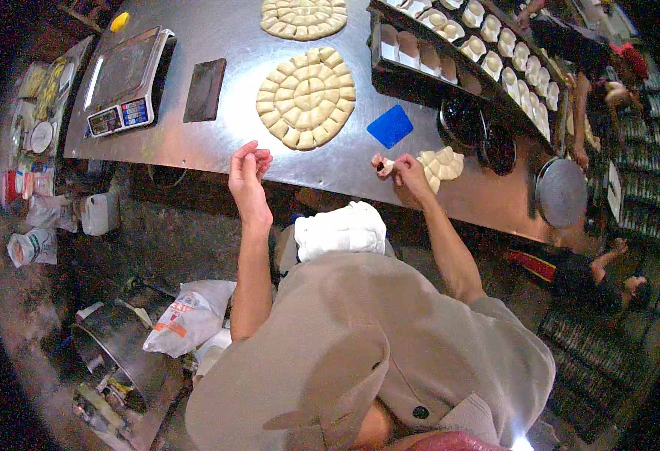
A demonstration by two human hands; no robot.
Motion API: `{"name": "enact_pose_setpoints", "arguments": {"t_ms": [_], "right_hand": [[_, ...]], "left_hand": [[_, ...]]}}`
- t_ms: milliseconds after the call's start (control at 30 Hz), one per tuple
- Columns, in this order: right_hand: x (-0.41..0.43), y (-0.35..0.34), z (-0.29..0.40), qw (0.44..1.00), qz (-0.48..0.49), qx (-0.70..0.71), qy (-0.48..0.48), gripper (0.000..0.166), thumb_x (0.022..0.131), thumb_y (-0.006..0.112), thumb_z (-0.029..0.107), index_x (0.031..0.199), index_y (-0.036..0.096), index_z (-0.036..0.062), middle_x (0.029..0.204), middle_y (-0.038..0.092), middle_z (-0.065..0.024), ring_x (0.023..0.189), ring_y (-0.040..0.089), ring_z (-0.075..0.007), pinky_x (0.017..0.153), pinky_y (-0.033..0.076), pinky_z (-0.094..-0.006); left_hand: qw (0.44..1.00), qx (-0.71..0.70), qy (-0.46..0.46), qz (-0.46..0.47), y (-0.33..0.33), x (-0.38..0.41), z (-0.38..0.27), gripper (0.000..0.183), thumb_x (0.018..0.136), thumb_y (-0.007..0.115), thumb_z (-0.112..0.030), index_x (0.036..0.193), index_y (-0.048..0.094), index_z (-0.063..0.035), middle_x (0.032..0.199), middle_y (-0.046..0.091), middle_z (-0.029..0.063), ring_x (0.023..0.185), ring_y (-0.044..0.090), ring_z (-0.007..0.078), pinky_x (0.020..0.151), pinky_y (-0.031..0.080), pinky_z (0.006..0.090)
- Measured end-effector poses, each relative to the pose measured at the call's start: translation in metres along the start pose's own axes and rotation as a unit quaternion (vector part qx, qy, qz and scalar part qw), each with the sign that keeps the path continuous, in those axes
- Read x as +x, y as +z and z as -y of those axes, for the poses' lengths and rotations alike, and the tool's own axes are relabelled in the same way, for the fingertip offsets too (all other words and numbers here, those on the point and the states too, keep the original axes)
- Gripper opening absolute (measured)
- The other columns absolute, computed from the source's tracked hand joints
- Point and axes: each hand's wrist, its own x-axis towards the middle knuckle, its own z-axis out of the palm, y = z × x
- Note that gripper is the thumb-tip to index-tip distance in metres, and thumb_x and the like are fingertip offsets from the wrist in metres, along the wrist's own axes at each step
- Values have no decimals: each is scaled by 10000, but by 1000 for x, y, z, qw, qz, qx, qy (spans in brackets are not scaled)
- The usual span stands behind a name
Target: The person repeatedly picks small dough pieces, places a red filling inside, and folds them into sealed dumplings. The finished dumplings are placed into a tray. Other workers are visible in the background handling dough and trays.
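Observation:
My left hand [250, 183] is raised at the front edge of the metal table, fingers loosely curled, with nothing seen in it. Just beyond lies a round slab of pale dough [307, 96], cut into rings of small pieces. My right hand [413, 176] pinches a small pale piece [387, 167] with a dark patch on it, perhaps dough; its exact nature is hard to tell. Under and beside that hand sits a smaller cluster of cut dough pieces [445, 164]. A blue plastic dough scraper [390, 126] rests on the table a little farther away.
A digital scale [124, 84] and a dark flat slab [205, 90] stand on the left. More cut dough [304, 20] lies at the far edge of view. A rack of paper-lined dough balls [492, 65], dark round pans [465, 124] and a co-worker's arm [580, 121] are on the right.

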Motion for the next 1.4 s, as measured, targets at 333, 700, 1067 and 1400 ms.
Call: {"name": "enact_pose_setpoints", "arguments": {"t_ms": [333,700,1067,1400], "right_hand": [[-13,66,111,975,55,-185,-107,132,891,611,172,896,569,47,743,538,5,637,494,-77,565,422,-252],[47,354,215,917,363,-23,-161,306,949,571,192,1155,555,-33,995,642,-120,720,650,-162,621,512,-283],[12,228,94,860,350,-265,-258,213,949,531,205,1026,627,30,862,674,-82,786,623,-163,717,513,-322],[-73,31,-44,992,-120,22,21,178,958,561,218,1000,629,58,800,612,-12,664,539,-70,585,458,-219]], "left_hand": [[997,-32,31,-65,-45,-6,9,218,1008,448,-151,1116,569,-6,915,627,50,857,595,123,815,485,268],[934,-74,149,-314,-174,-53,-6,231,1004,475,-171,1158,558,-20,933,625,63,860,592,134,824,491,273],[941,-106,107,-303,-179,-31,-11,238,984,496,-170,1184,530,-46,950,603,52,864,567,134,831,470,276],[998,11,61,-1,-54,72,-27,228,999,460,-162,1185,521,-46,968,600,47,889,568,134,859,477,296]]}}
